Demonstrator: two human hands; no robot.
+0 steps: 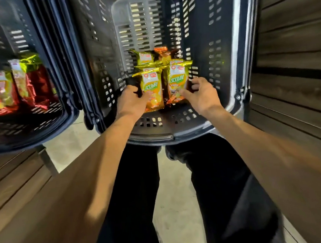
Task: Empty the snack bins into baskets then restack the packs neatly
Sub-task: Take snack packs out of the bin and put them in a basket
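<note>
Head view, the only one I have. I look down into a dark plastic basket (228, 60) with slotted, perforated walls and a grey ribbed panel at its far end. On its floor stand glossy foil snack packs (163, 78), flat rectangular pouches with crimped gold edges, yellow-green faces and orange bottoms. They are packed in two short rows side by side, faces toward me, long axes running up and away from me toward the far wall.

My left hand (132, 100) curls around the left edge of the front left pack (152, 90), thumb across its lower face, fingers behind it and mostly hidden. My right hand (200, 94) mirrors it on the front right pack (177, 84): thumb pressed on the lower face, fingers bent around the right edge. Both hands are partly closed, squeezing the two front packs toward each other so that they touch along the middle.

To the left sits a second dark basket (45, 130) of the same slotted plastic, holding a crinkled heap of red, yellow and gold foil packs (9, 90), blurred at the edge of view. Wood-grained slatted panels (295, 39) flank both sides, and black trousers (135, 192) stand over a pale floor below.
</note>
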